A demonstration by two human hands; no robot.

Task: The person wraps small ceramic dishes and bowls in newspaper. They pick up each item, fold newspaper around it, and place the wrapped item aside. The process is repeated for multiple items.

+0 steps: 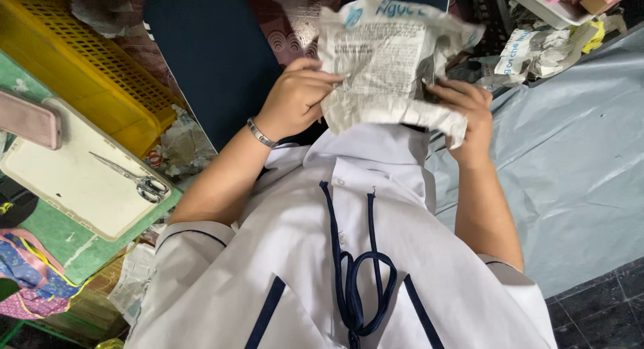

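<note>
A person in a white shirt with navy trim holds a crumpled printed wrapper up in front of the chest with both hands. The left hand, a metal bracelet at its wrist, pinches the wrapper's left edge between thumb and curled fingers. The right hand grips the lower right corner, fingers closed around the paper. To the left, scissors lie on a cream board, beside a yellow crate. A grey sheet covers the surface on the right, with more crumpled paper above it.
</note>
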